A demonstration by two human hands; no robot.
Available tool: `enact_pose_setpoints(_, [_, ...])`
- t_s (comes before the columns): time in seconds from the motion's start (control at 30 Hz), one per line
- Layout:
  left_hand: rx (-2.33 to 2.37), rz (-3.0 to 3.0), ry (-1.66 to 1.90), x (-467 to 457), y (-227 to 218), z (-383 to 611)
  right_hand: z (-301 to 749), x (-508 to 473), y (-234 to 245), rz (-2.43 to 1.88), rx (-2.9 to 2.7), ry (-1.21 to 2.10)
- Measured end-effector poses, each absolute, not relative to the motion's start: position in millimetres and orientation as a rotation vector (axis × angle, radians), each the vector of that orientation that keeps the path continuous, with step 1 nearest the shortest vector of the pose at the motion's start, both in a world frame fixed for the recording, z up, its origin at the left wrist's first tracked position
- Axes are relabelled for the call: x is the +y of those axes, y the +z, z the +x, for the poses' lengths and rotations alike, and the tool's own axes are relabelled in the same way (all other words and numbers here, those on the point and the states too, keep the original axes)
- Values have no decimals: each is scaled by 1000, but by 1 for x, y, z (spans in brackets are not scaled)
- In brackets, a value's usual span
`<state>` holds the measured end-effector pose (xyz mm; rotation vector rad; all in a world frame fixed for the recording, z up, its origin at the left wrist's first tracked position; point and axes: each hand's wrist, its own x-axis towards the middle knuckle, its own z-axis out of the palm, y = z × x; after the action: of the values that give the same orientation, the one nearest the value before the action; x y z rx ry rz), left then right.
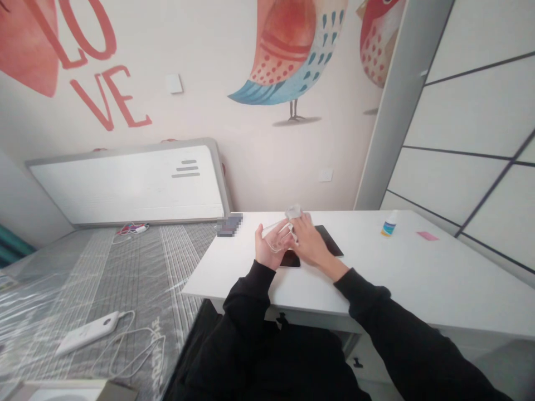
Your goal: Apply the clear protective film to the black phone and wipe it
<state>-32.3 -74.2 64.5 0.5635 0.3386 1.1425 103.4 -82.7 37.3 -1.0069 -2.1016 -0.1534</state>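
A person's left hand (267, 247) grips a clear plastic phone case (276, 236) at a white desk (422, 273), the fingers curled closed around its lower end and the case tilted up off the desktop. The right hand (308, 240) closes over the case's far end, its fingers (301, 223) pressing a crumpled white tissue (293, 211) against the plastic, though the exact hold is partly hidden. The case lies across the gap between the two hands, held in both, with the tissue bunched at its upper edge.

Directly beneath the hands, a black phone (290, 259) lies flat on the desk, just below the left hand. A black pad (330, 240) lies just beyond the right hand, its corner under the wrist. Black sleeves (248, 295) cover both forearms.

Farther right on the desk stand a small bottle with a blue label (389, 224) and a pink note (427, 236), well apart from the hands. To the left, a plastic-covered mattress (83, 284) holds a white power bank (87, 333) with its looped white cable (134, 348). A painted bird (288, 55) decorates the wall behind.
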Motion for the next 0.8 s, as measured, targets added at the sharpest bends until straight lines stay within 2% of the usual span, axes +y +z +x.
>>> enact_pose_setpoints(0.1, [362,575,1123,-74,65,-31,102,-85,34,-799,-2351,-131])
enact_pose_setpoints(0.2, [412,604,1093,-77,66,-26,99,-87,31,-1034,-2142,-130])
enact_pose_setpoints(0.33, [513,741,1058,-74,67,-30,108,-83,38,-852,-2304,-107])
enact_pose_setpoints(0.4, [686,909,977,-66,70,-41,120,-77,42,-987,-2122,-14])
enact_pose_setpoints(0.5, [1002,1231,845,-49,74,-63,139,-67,39,-1032,-2008,366])
enact_pose_setpoints(0.57, [1192,1366,974,-41,73,-72,146,-60,32,-1035,-1899,586])
enact_pose_setpoints(0.67, [1310,1407,1319,-39,62,-70,142,-57,23,-1070,-1724,635])
enact_pose_setpoints(0.8, [839,1291,1378,-45,43,-42,117,-75,22,-1005,-1734,650])
